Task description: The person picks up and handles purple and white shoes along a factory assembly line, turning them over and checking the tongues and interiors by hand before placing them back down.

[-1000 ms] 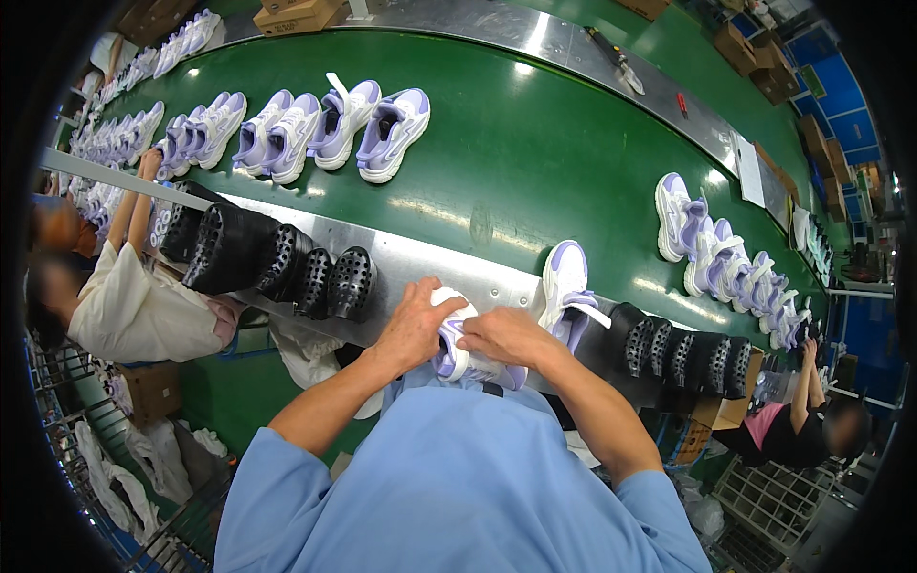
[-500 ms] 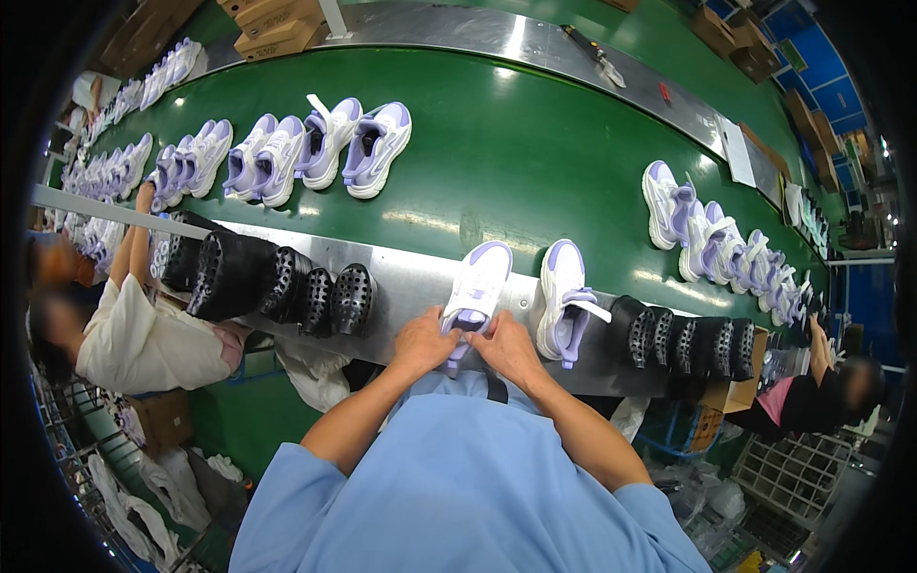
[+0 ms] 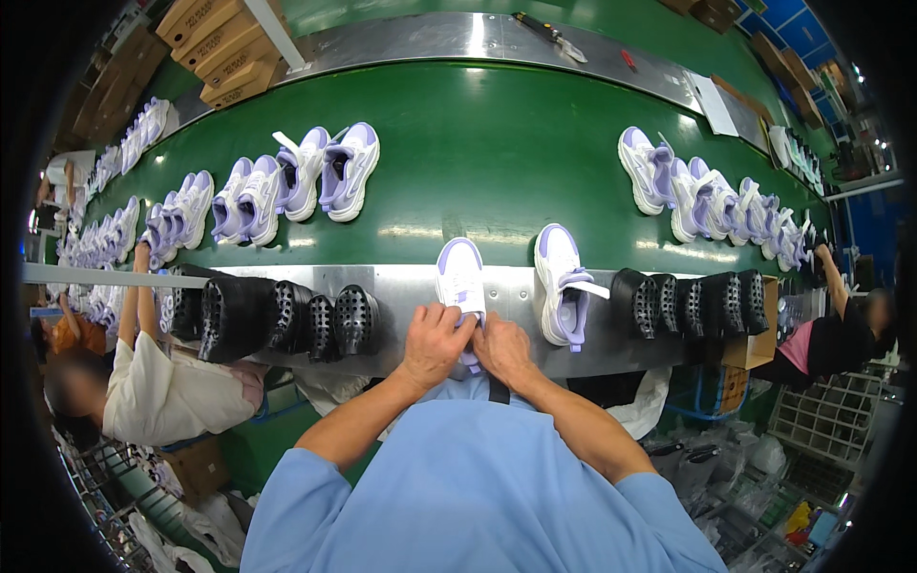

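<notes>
A white and lilac sneaker (image 3: 460,275) lies toe-away on the metal ledge (image 3: 401,286) at the belt's near edge. My left hand (image 3: 435,341) and my right hand (image 3: 501,349) both grip its heel end, fingers closed around the opening. Its mate (image 3: 561,283) lies just to the right on the same ledge, tongue strap sticking out, untouched. My blue sleeves come up from the lower edge.
The green conveyor belt (image 3: 478,162) carries sneaker pairs at left (image 3: 296,177) and right (image 3: 697,191). Black shoe lasts stand on the ledge at left (image 3: 277,320) and right (image 3: 688,301). A seated co-worker at left (image 3: 162,382) reaches up; another person sits at right (image 3: 831,334). Cardboard boxes (image 3: 215,48) sit at the far left.
I have set the sneaker down flat on the ledge beside its mate, and both hands slid back to its heel. The belt's shoes have drifted left.
</notes>
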